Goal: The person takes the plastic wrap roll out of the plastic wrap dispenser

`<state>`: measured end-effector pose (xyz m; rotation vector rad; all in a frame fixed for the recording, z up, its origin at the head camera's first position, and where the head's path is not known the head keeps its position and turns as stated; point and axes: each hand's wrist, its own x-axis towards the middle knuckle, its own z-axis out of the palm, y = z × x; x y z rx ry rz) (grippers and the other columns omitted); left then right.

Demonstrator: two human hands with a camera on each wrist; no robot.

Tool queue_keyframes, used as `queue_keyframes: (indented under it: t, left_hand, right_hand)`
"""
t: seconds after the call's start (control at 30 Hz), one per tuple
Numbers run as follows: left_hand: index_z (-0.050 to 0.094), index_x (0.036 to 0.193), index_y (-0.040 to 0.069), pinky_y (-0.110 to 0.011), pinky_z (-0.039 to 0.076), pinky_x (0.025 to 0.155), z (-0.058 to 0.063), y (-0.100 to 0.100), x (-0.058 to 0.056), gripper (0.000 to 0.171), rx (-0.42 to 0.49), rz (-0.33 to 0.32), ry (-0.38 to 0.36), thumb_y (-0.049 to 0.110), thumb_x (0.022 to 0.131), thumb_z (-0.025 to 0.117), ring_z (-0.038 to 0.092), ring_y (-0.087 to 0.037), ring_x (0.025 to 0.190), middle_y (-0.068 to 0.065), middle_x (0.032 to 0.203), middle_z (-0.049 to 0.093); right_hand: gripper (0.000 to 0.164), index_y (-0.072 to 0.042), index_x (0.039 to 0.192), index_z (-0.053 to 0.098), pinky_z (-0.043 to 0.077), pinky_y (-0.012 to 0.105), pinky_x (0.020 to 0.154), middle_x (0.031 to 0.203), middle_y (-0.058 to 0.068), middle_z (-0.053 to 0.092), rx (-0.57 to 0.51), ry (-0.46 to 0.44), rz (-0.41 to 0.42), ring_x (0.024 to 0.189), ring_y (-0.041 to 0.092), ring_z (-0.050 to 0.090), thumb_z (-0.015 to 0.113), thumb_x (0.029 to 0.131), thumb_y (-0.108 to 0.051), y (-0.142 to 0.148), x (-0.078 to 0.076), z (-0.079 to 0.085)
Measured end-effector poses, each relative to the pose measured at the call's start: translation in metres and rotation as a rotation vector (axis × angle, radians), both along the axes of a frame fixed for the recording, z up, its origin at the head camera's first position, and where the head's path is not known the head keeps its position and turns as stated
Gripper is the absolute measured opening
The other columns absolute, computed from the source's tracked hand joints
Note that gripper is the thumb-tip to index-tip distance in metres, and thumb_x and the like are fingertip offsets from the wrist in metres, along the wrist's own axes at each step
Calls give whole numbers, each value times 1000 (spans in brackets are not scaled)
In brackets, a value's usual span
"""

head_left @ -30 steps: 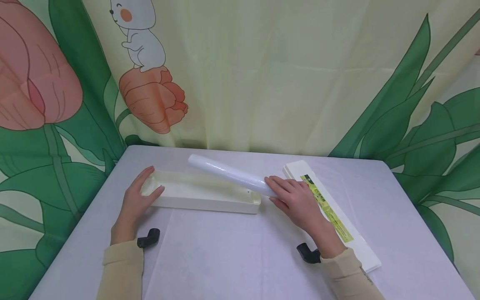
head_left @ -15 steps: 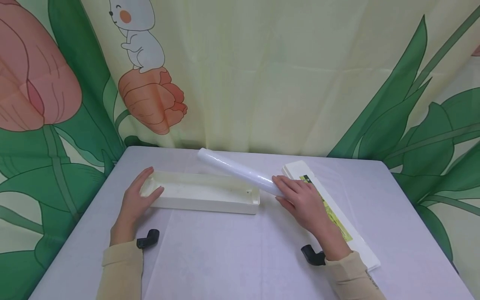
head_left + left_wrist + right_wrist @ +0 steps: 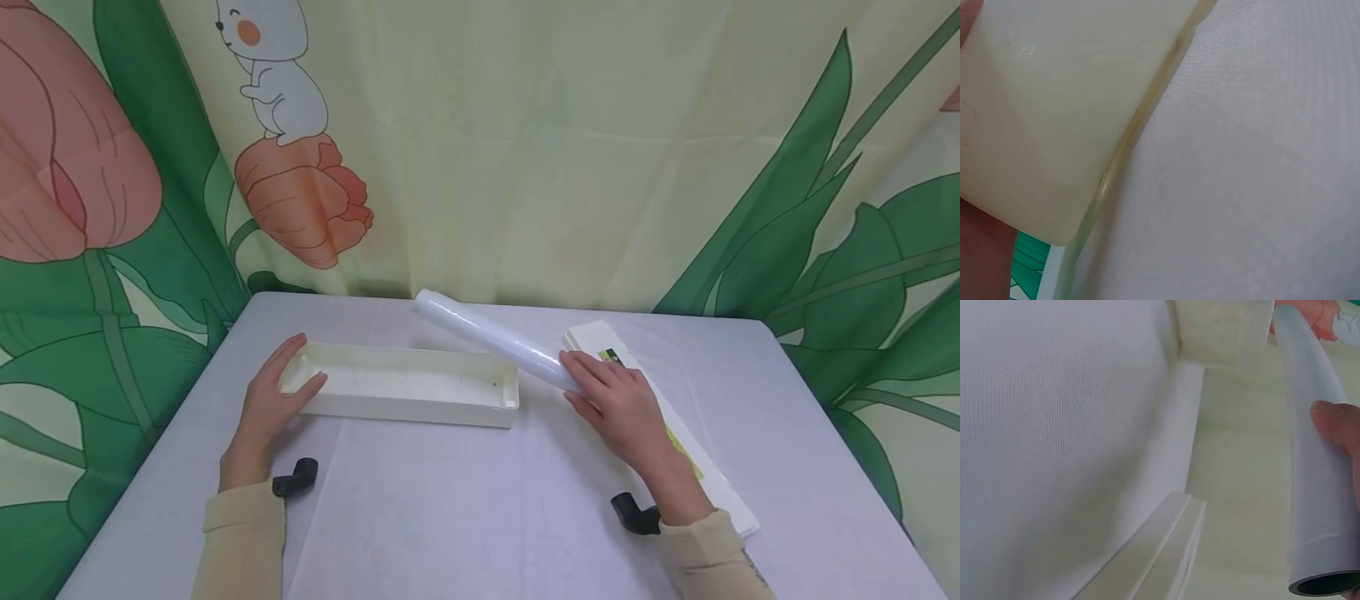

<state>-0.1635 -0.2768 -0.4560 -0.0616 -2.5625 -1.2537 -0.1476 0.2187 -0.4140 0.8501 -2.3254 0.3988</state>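
Observation:
My right hand (image 3: 611, 412) grips the near end of a white roll of cling film (image 3: 491, 335), held slanting with its far end up and to the left. In the right wrist view the thumb (image 3: 1334, 424) lies along the roll, and its dark hollow core shows at the bottom. A long, open, off-white box (image 3: 412, 413) sits on the table, nothing visible inside. My left hand (image 3: 268, 406) holds its left end, thumb at the near side and fingers at the far side. The left wrist view shows the box's end wall (image 3: 1072, 106) close up.
On the right, a long white lid (image 3: 729, 500) with a yellow-green label lies diagonally, partly under my right forearm. A white cloth covers the table (image 3: 427, 508). Behind it hangs a printed curtain (image 3: 525, 167).
The roll of cling film has moved to the right and slightly away with my right hand, off from above the box. My left hand and the box have stayed put.

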Motion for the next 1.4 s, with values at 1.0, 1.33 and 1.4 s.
queue_keyframes:
  t: [1.0, 1.33, 1.4]
  left_hand:
    - [41, 153, 4, -66, 19, 116, 0, 0, -2, 73, -13, -3, 11, 24, 91, 74, 27, -42, 147, -20, 158, 35]
    - [41, 152, 2, -66, 19, 116, 1, 0, 0, 73, -6, -3, 4, 23, 91, 73, 27, -42, 146, -22, 158, 35]
    - [41, 152, 2, -66, 19, 116, 1, 0, 0, 73, -9, -2, 3, 23, 91, 73, 27, -42, 146, -22, 158, 35]
  right_hand:
    - [65, -9, 137, 62, 49, 51, 67, 128, 13, 66, -19, -52, -128, 95, 40, 66, 84, 76, -6, 35, 17, -4]
    - [70, -10, 139, 60, 49, 51, 68, 126, 14, 66, 7, -106, -198, 96, 40, 65, 86, 74, -5, 43, 28, -5]
    - [70, -10, 140, 59, 49, 52, 71, 128, 14, 65, 17, -134, -220, 98, 40, 65, 86, 75, -6, 44, 31, -5]
